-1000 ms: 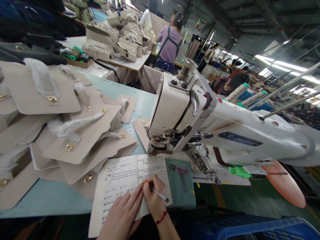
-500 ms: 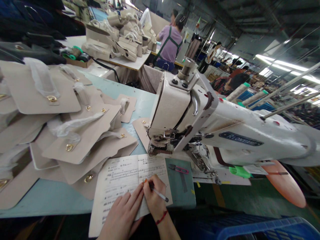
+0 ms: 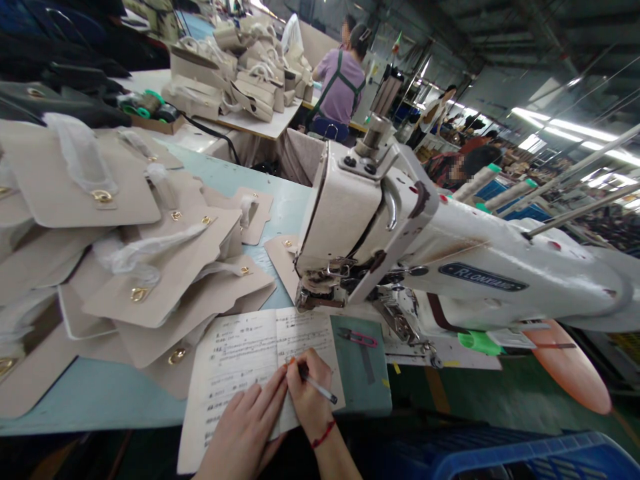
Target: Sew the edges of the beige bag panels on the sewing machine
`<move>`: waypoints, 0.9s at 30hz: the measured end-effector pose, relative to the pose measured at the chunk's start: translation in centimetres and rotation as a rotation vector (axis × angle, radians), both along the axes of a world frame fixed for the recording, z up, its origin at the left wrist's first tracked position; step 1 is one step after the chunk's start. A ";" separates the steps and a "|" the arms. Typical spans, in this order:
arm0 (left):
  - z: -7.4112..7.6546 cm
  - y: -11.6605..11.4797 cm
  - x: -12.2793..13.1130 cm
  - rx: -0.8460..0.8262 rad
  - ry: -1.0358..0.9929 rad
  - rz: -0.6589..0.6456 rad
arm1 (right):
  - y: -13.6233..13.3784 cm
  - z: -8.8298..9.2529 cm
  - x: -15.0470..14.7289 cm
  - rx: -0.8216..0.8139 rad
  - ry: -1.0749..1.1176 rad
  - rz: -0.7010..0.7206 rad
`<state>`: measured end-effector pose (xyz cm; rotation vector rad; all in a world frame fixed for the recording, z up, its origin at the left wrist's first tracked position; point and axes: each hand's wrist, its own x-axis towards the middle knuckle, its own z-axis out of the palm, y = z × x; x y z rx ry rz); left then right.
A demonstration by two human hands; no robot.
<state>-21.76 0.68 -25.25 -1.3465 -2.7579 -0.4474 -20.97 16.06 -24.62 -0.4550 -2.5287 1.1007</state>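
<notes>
An open notebook with handwritten lines lies at the front edge of the pale blue table. My right hand pinches a pen, its tip end down on the right-hand page; a red cord circles that wrist. Flat across the lower middle of the notebook rests my left hand, fingers stretched toward the pen. Its thumb is tucked low by the page's bottom edge. Just right of the notebook lie pink-handled thread snips.
Beige bag panels with gold rings and wrapped handles pile up on the left. A white sewing machine stands close on the right. A blue plastic crate sits below at right. A person in purple sits beyond, beside more bags.
Both hands and the pen stay almost in the same place on the notebook. In the background, a standing person has shifted slightly and another's head has turned.
</notes>
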 end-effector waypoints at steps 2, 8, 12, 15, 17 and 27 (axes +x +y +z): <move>0.0 0.0 0.0 0.002 -0.006 0.001 | 0.0 -0.1 0.0 0.010 0.001 -0.003; 0.1 0.1 -0.1 0.008 -0.011 0.000 | 0.0 -0.1 0.0 0.029 -0.008 -0.010; 0.3 0.2 -0.1 0.022 0.002 -0.006 | 0.0 0.1 -0.1 0.005 -0.002 -0.007; 0.2 0.1 -0.1 0.019 -0.013 0.003 | 0.1 0.1 -0.1 0.000 0.009 0.004; 0.2 0.1 -0.1 0.017 -0.021 0.007 | 0.1 0.0 -0.1 0.005 0.011 0.005; 0.5 0.0 0.0 0.015 0.003 0.008 | 0.1 -0.1 -0.1 0.006 -0.001 0.002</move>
